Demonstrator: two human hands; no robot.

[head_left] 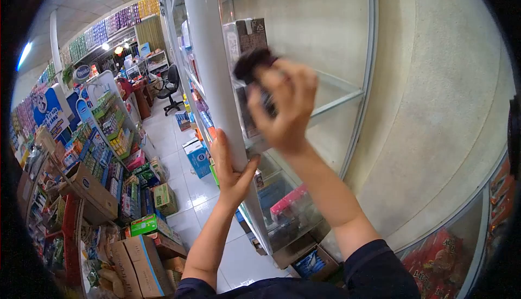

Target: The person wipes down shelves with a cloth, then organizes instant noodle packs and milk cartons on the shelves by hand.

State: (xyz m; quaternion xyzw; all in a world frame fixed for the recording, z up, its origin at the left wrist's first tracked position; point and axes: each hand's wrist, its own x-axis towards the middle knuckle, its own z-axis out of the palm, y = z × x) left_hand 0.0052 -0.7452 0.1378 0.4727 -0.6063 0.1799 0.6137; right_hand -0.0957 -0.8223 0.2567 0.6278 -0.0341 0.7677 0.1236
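Observation:
My right hand is raised in front of the side of a glass shelving cabinet, its fingers curled round a dark, crumpled cloth-like item that is blurred. Behind it, a brown and white box stands inside the cabinet. Lower down, my left hand grips the white upright post at the cabinet's corner, thumb on one side and fingers on the other. A glass shelf edge runs to the right of my right hand.
Cartons and packaged goods crowd the left, including an open cardboard box. A blue and white box sits on the tiled floor. Farther back is a black office chair. A pale wall stands at the right.

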